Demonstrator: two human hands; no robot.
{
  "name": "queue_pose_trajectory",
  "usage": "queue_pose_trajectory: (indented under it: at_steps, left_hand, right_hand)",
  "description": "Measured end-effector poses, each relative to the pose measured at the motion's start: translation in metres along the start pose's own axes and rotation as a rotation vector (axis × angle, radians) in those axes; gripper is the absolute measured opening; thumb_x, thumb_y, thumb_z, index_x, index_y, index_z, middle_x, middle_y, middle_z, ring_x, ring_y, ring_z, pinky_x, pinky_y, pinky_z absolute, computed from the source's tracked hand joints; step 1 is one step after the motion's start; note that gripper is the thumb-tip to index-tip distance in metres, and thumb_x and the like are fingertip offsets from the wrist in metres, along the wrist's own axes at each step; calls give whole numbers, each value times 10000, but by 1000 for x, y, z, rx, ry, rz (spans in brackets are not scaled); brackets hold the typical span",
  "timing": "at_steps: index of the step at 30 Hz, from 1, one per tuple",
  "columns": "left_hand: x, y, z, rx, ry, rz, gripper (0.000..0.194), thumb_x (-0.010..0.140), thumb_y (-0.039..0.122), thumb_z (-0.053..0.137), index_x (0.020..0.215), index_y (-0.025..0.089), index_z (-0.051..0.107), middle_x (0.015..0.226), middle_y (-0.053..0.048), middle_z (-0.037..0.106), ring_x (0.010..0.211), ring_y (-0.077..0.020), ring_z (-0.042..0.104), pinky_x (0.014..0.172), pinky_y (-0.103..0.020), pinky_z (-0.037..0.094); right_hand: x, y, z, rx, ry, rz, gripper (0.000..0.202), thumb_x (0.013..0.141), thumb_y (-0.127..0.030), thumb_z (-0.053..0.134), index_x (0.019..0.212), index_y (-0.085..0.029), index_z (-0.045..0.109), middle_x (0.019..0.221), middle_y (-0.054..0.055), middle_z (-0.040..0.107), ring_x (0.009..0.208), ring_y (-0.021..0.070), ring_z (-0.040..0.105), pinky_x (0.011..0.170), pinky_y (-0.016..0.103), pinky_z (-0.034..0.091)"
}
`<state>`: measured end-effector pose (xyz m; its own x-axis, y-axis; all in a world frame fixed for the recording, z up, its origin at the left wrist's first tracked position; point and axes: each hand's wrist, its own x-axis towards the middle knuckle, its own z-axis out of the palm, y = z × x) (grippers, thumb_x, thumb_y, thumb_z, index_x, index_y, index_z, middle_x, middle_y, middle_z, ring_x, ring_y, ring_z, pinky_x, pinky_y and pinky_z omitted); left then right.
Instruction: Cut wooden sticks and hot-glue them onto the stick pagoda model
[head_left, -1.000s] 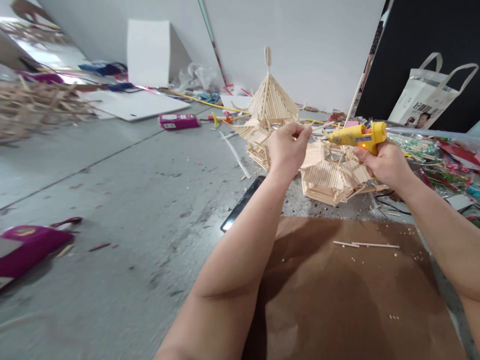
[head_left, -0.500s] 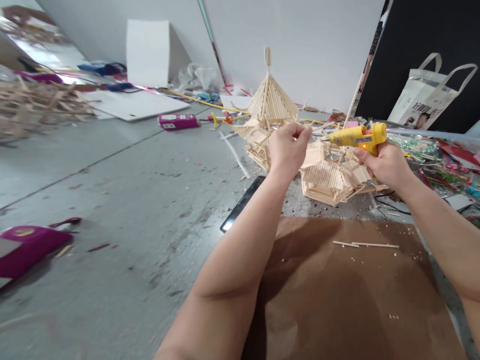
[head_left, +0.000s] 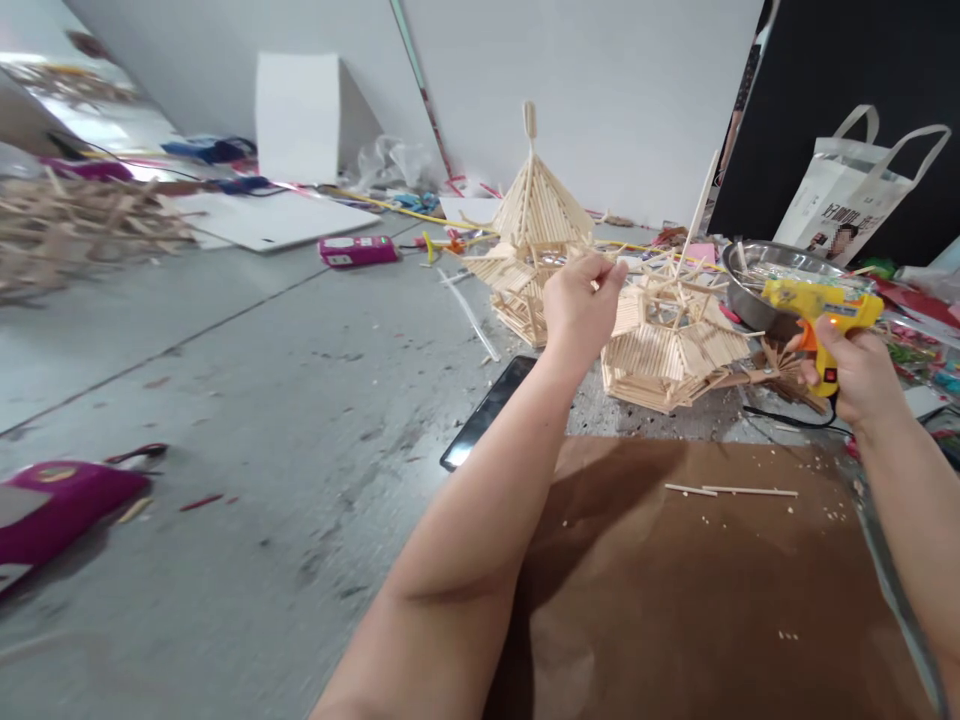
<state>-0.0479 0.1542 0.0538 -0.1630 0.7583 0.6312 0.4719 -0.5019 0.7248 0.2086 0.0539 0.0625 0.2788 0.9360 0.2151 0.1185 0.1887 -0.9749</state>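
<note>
My right hand (head_left: 862, 370) is wrapped round the handle of a yellow hot glue gun (head_left: 821, 305), its nozzle pointing left in front of a metal bowl. My left hand (head_left: 583, 305) pinches with thumb and fingers close together; whatever sits between them is too small to make out. It is beside a tiered model of thin wooden sticks (head_left: 679, 345), whose open top has one long stick (head_left: 697, 210) standing up. Behind the left hand rises a second stick model with a pointed roof (head_left: 538, 200).
Brown paper (head_left: 712, 600) with two thin sticks (head_left: 731, 490) covers the floor in front. A phone (head_left: 487, 410) lies by my left forearm. The metal bowl (head_left: 772, 310) holds sticks. A tote bag (head_left: 840, 200), purple devices (head_left: 358, 250) and a blurred wood pile (head_left: 82, 230) lie around.
My right hand has drawn the glue gun away to the right, off the stick model, uncovering its top and the bowl. My left hand has barely moved.
</note>
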Motion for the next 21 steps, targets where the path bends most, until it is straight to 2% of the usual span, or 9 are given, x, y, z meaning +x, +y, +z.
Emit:
queue_pose_trajectory:
  at_steps: [3, 8, 21]
  left_hand:
    - [-2, 0, 1, 28, -3, 36, 197, 753, 195, 554, 556, 188, 548, 584, 12, 500, 604, -110, 462, 606, -270, 353]
    - [-5, 0, 2, 56, -2, 71, 215, 758, 179, 571, 545, 196, 547, 585, 7, 499, 626, -118, 480, 631, -273, 375]
    - [-9, 2, 5, 114, 2, 94, 233, 771, 213, 562, 543, 193, 514, 587, 17, 484, 607, -111, 456, 600, -263, 334]
  right_hand:
    - [-4, 12, -10, 62, 29, 62, 262, 697, -423, 678, 765, -186, 588, 693, 13, 647, 348, 64, 415, 394, 258, 370]
    - [-6, 25, -15, 96, 26, 87, 238, 711, -426, 663, 746, -203, 586, 660, 4, 638, 347, 75, 420, 394, 264, 364]
    - [-6, 35, -15, 112, 28, 120, 295, 657, -471, 687, 740, -211, 573, 674, 14, 640, 337, 79, 414, 398, 278, 402]
